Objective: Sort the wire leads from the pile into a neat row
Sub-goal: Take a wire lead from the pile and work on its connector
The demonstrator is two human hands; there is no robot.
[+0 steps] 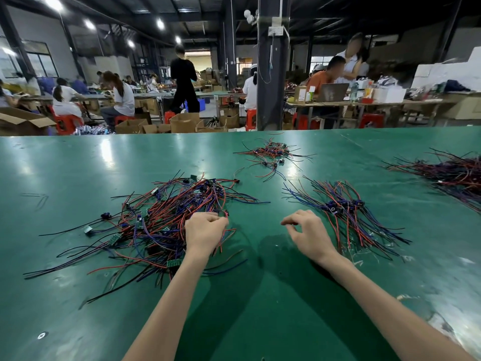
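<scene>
1 wire pile (161,217) under left hand (204,231)

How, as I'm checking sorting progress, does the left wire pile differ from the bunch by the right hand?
The left pile is a wide tangle, wires crossing every way; the right bunch is smaller, wires roughly aligned, connectors gathered mid-length. The left hand grips the left pile's wires; nothing grips the right bunch. Both mix red, blue and black wires.
</scene>
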